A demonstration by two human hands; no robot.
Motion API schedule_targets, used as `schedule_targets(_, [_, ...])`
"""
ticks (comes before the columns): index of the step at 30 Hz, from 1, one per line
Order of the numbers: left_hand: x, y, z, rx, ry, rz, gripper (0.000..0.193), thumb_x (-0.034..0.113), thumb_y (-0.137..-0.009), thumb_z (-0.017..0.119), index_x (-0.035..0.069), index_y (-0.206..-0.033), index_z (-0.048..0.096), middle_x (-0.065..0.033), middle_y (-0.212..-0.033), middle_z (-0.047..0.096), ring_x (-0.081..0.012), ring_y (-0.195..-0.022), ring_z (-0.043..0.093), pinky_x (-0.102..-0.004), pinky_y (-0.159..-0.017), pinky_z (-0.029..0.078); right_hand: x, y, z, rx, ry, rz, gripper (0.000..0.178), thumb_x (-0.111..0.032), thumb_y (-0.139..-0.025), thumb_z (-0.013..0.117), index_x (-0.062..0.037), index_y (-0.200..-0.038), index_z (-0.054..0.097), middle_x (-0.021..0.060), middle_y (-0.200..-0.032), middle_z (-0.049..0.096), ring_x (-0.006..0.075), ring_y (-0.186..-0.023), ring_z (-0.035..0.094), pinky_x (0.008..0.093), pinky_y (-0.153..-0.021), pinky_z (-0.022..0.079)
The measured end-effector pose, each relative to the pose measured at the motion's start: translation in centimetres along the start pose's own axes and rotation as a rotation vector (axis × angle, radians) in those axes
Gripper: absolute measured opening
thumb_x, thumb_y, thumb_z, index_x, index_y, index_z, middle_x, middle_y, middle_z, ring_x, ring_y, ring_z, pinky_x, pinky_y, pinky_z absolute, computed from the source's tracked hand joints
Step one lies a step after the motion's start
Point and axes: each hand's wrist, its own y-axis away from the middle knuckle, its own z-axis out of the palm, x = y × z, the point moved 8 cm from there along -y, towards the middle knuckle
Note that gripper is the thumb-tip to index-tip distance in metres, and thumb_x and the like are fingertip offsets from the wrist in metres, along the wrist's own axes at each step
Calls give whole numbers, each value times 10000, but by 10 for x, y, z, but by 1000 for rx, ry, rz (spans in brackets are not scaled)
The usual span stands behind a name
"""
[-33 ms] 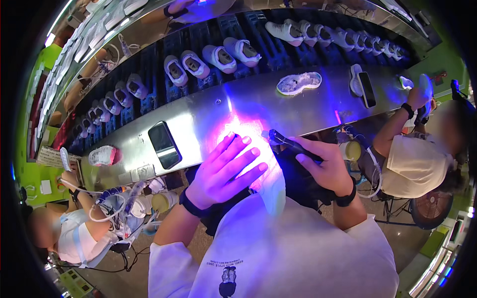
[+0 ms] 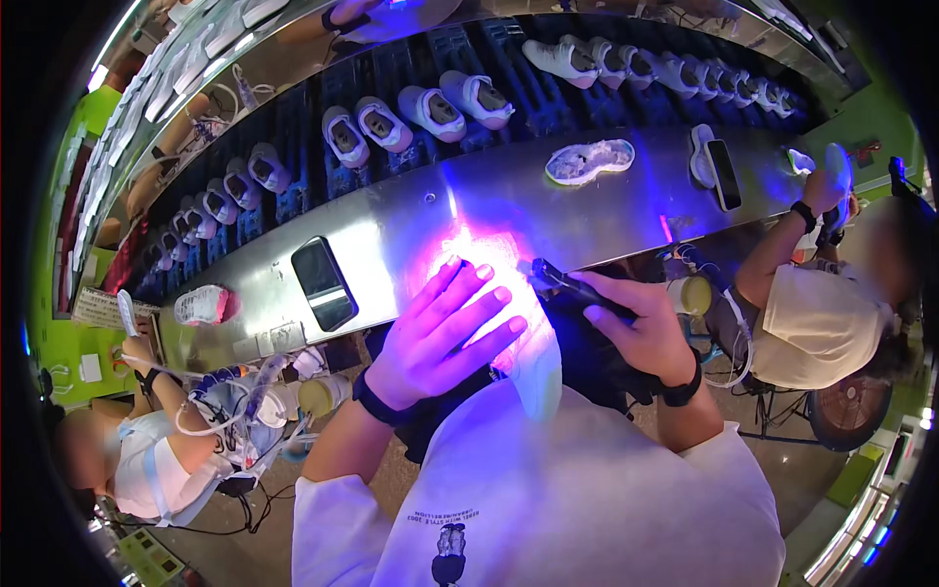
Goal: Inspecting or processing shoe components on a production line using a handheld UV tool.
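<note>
A pale, long, rounded piece, shaped like a shoe sole (image 2: 538, 377), lies under a bright white and violet glare at the near edge of the metal table. My left hand (image 2: 430, 338) is over its left side, fingers long and slightly apart, tips on the lit surface; the thumb cannot be made out. In my right hand (image 2: 636, 328), a slim black-handled tool (image 2: 559, 281) is pinched between thumb and fingers. The tool's head points left, close to the right edge of the sole; the glare hides whether they touch.
On the metal table (image 2: 391, 215) lie a phone (image 2: 325, 284), an upturned sole (image 2: 590, 161) and a second phone (image 2: 724, 176). Behind runs a dark conveyor with several shoes (image 2: 476, 100). Co-workers sit at left (image 2: 147, 460) and right (image 2: 822, 323), near hoses and pots (image 2: 318, 399).
The tool in my right hand has shifted very slightly to the right, away from the brightest glare. My left hand has hardly moved.
</note>
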Motion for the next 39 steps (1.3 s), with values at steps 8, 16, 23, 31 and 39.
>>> schedule_targets(8, [-17,7,13,-21,-52,-79,347,140,-870,680,154,-1215,717,-98,-1318,616,-346,-1264,584,-571,-1111,433,27,35,10,-240,-342,272,398,-25,-911,685,-6,-1307,643,41,-852,681,80,-767,604,252,-700,493])
schedule_targets(16, [-32,6,28,-21,15,-232,426,22,-809,662,131,-1218,712,-129,-1300,616,-381,-1256,587,-603,-1108,410,29,2,-3,-165,-185,180,382,-62,-914,688,-17,-1292,654,38,-870,687,65,-758,575,237,-694,486])
schedule_targets(23, [-42,11,32,45,53,-416,608,-86,-706,636,110,-1281,674,-155,-1245,645,-392,-1253,584,-555,-1142,378,59,22,8,-194,-366,397,399,-87,-918,704,-20,-1307,649,7,-862,673,68,-737,583,235,-679,492])
schedule_targets(31, [-44,24,34,1,86,-573,649,-93,-687,669,110,-1303,650,-161,-1250,633,-379,-1250,580,-532,-1126,400,65,50,25,-155,-378,387,418,-102,-936,678,20,-1330,613,10,-810,644,79,-716,581,235,-662,484])
schedule_targets(39, [-46,45,39,-56,85,-785,694,-72,-684,705,139,-1340,617,-140,-1266,620,-319,-1194,615,-400,-992,533,59,60,42,-83,-354,431,445,-119,-954,641,28,-1368,570,-1,-793,619,75,-706,549,224,-641,443])
